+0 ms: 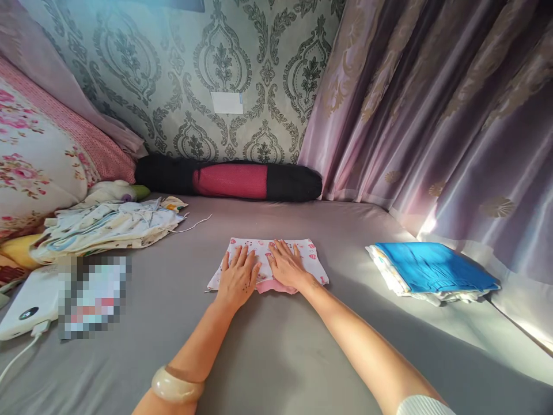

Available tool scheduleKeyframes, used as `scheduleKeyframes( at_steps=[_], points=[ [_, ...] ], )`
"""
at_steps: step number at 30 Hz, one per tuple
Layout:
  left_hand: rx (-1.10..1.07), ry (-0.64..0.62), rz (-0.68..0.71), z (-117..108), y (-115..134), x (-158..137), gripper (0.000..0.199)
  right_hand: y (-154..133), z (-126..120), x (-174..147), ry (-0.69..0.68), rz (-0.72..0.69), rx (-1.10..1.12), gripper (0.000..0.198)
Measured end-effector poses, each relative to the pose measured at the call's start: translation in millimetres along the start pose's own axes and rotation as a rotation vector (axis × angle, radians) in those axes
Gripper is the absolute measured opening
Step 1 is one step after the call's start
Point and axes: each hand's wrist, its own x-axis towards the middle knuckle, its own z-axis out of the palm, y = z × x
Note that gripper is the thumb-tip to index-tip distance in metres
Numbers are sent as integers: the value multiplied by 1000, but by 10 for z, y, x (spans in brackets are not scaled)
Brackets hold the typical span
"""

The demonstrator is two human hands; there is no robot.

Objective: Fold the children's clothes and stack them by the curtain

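A folded white cloth garment (pixel 309 262) with pink and red prints lies flat on the grey bed sheet, and a plain pink edge shows at its near side. My left hand (pixel 238 275) rests palm down on its left half, fingers spread. On the right half lies my right hand (pixel 287 265), also flat with fingers stretched out. Both palms touch the cloth, and neither hand grips it. The garment's kind cannot be made out in its folded state.
To the right sits a folded stack with a blue cloth (pixel 432 266) on top. At left are loose patterned clothes (pixel 112 225), a white power bank (pixel 32 305) with a cable, and a blurred packet (pixel 97 297). A black and red bolster-shaped bag (pixel 231 180) lies along the wall.
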Motion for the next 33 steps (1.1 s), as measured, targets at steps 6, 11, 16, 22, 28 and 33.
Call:
scheduleKeyframes(
  at_steps=[6,11,16,22,28,33],
  points=[
    [68,-146,-18,40,-40,-6,50,-11,58,-16,19,-6,-31,52],
    [69,-232,-30,-46,-27,17,50,-10,50,-10,14,-10,-12,52],
    [41,-237,-28,-70,-45,11,49,67,-13,-64,11,-18,37,53],
    [51,-114,2,-22,-88,2,46,289,-98,-231,104,46,-69,50],
    [49,-118,-4,34,-104,-1,47,392,-33,-270,112,79,-60,50],
    [17,-166,-16,54,-118,-1,49,369,-14,-257,117,91,68,48]
  ],
)
